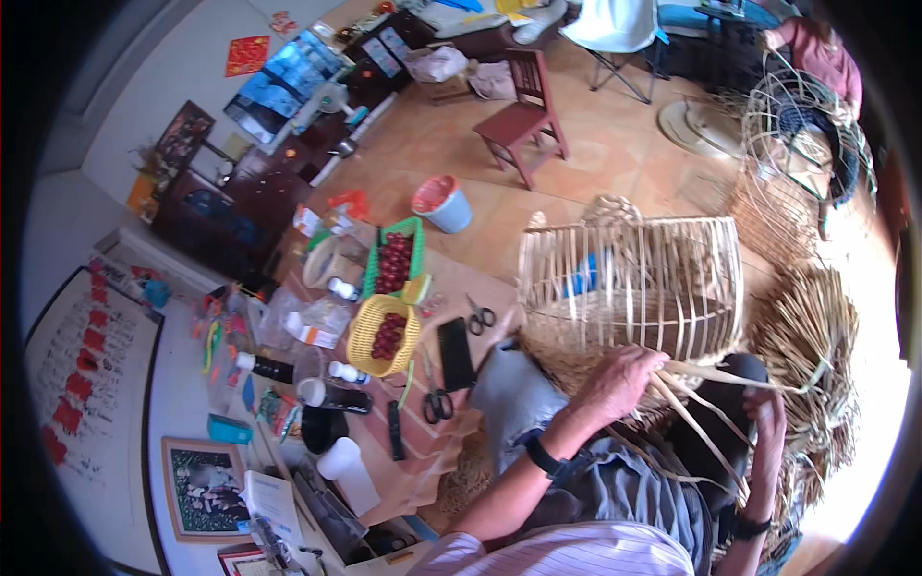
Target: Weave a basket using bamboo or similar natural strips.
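Over my lap, my left hand [619,384] pinches several pale straw strands [687,418] that fan out to the right and downward. My right hand [765,422] is a short way to the right, its fingers curled at one of these strands; its fingertips are slightly blurred. Just beyond my knees stands a large woven straw basket [629,312], open-ribbed along its upper sides, with a braided loop [612,209] at the far rim. Something blue [580,276] shows inside it. A thick bundle of dry straw [807,355] lies to the right of my right hand.
On the table at left are a yellow basket [384,336] and a green basket [394,259] of dark red fruit, scissors [438,407], a phone-like black slab [456,353] and bottles. Beyond stand a bucket [443,204] and a red chair [523,120]. A person [821,62] sits far right among woven frames.
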Demonstrator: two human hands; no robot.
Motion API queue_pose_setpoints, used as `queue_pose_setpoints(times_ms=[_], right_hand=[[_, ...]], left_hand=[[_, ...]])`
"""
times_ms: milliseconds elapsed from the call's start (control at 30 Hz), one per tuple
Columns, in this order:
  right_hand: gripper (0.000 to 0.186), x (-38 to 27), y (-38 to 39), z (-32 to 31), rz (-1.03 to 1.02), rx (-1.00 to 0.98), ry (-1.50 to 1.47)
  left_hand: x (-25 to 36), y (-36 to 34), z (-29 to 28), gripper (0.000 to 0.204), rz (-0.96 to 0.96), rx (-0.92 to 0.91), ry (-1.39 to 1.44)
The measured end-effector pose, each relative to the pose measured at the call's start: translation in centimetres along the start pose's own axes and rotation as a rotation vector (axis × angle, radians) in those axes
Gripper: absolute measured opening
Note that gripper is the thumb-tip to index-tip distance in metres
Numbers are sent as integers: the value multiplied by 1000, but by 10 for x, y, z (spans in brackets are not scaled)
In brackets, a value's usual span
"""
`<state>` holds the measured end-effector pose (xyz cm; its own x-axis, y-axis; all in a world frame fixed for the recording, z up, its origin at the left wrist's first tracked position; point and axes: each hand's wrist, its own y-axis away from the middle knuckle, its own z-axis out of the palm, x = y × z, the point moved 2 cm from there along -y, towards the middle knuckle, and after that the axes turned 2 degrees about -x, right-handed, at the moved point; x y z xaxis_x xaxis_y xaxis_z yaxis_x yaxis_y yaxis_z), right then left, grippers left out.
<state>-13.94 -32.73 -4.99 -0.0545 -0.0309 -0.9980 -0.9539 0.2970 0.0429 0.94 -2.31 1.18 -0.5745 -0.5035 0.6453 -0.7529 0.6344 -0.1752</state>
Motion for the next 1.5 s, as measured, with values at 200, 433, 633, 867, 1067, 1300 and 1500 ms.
queue_pose_setpoints(times_ms=[200, 433, 633, 867, 1067, 1300, 1500], right_hand=[[42, -59, 32, 81, -22, -288, 773], [14, -129, 27, 73, 144, -246, 559], [27, -143, 13, 61, 22, -373, -794], [43, -74, -21, 112, 136, -260, -92], [20, -75, -85, 125, 0, -227, -138], [16, -84, -122, 137, -4, -362, -285], [16, -104, -110, 134, -217, -449, 32]], left_hand=[[-1, 5, -1, 50, 56, -30, -25], [-4, -2, -1, 40, 89, 31, 55], [-7, -10, 9, 17, 65, 134, 174], [3, -11, 11, 15, -51, 139, 23], [8, -12, 9, 34, -80, 97, -25], [26, 4, 39, 98, -110, 41, -514], [18, -8, 58, 72, -165, -10, -898]])
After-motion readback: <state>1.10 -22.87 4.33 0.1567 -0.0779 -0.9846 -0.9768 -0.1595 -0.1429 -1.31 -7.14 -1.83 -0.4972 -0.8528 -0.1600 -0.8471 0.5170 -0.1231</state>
